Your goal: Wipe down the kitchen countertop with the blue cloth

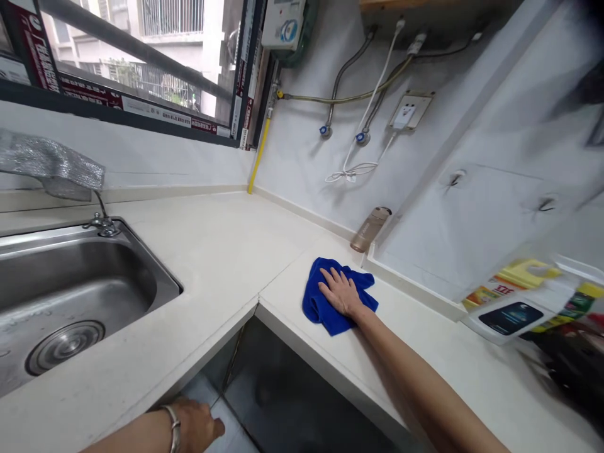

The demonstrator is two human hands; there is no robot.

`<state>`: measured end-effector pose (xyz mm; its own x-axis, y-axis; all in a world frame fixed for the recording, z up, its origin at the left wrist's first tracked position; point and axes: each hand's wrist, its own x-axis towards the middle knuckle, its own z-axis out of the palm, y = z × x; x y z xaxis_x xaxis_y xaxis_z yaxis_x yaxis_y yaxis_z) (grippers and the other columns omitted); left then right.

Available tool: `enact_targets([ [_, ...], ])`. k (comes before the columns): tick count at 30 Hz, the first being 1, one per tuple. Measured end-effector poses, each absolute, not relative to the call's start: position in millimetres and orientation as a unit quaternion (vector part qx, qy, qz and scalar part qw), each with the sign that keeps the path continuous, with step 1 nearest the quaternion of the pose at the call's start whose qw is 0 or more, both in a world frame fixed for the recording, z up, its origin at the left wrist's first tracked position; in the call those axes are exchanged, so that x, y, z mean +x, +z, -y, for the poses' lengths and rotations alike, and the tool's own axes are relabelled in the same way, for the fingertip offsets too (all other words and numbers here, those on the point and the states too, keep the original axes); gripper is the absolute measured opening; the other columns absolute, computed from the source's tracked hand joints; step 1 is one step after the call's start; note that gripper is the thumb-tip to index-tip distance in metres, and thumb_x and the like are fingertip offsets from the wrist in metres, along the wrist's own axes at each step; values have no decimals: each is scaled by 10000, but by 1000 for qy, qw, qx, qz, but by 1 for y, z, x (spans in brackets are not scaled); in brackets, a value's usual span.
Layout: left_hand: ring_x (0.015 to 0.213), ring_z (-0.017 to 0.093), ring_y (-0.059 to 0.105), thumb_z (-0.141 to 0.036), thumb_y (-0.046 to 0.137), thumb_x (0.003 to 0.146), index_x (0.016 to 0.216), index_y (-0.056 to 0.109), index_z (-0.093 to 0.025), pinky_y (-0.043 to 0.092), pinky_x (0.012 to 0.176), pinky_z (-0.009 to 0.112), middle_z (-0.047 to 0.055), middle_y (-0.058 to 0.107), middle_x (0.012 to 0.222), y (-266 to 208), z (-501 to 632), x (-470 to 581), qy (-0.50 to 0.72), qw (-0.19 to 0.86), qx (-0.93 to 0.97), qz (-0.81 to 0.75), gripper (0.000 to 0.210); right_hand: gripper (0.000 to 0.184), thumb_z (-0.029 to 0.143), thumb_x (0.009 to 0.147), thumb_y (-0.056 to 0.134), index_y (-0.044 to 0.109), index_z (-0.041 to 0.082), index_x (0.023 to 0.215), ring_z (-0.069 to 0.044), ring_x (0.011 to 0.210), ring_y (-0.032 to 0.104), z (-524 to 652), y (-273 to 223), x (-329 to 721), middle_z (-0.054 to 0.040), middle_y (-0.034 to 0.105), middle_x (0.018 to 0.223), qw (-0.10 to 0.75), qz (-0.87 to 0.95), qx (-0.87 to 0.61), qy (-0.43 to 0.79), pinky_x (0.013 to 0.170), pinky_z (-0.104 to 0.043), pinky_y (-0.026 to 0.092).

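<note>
My right hand point(340, 292) lies flat on a crumpled blue cloth point(321, 308), fingers spread, pressing it against the white countertop point(221, 236). The cloth rests just right of the corner seam, near the counter's inner front edge. My left hand point(197, 426), with a silver bangle point(174, 431) at the wrist, hangs low beside the front edge. Its fingers look curled, slightly blurred, and nothing shows in them. Behind the cloth, a brownish translucent bottle point(371, 230) leans against the wall.
A steel sink point(155, 277) with a small tap point(104, 225) is set in the left counter. Plastic-wrapped material point(51, 160) hangs above it. At right stand a white jug point(509, 318) and yellow packages point(523, 277). A yellow pipe point(259, 154) runs down the corner.
</note>
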<state>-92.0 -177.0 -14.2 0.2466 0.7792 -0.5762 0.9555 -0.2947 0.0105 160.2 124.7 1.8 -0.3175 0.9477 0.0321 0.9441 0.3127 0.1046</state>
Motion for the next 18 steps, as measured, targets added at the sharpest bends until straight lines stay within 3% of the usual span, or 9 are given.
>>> enact_targets([
  [7, 883, 317, 716, -201, 478, 851, 1035, 706, -218, 566, 848, 459, 98, 746, 907, 13, 182, -97, -42, 227, 850, -473, 294, 601, 521, 1018, 244, 211, 281, 1568, -325, 1479, 138, -71, 5, 178, -79, 164, 1618, 7, -817, 574, 55, 1177, -526, 171],
  [13, 820, 161, 717, -275, 453, 939, 1264, 605, -264, 569, 793, 250, 13, 750, 897, 40, 193, -84, 150, 334, 839, -403, 359, 617, 539, 1008, 245, 229, 273, 1565, -335, 1481, 118, -26, 4, 194, -91, 160, 1618, -14, -828, 558, 47, 1178, -535, 147],
  [18, 731, 137, 710, -360, 446, 992, 1387, 501, -229, 601, 694, 249, 37, 749, 919, 95, 212, -88, 329, 297, 786, -432, 420, 619, 550, 1004, 237, 252, 276, 1559, -340, 1478, 132, 7, 2, 211, -93, 187, 1611, -29, -840, 540, 44, 1182, -539, 144],
])
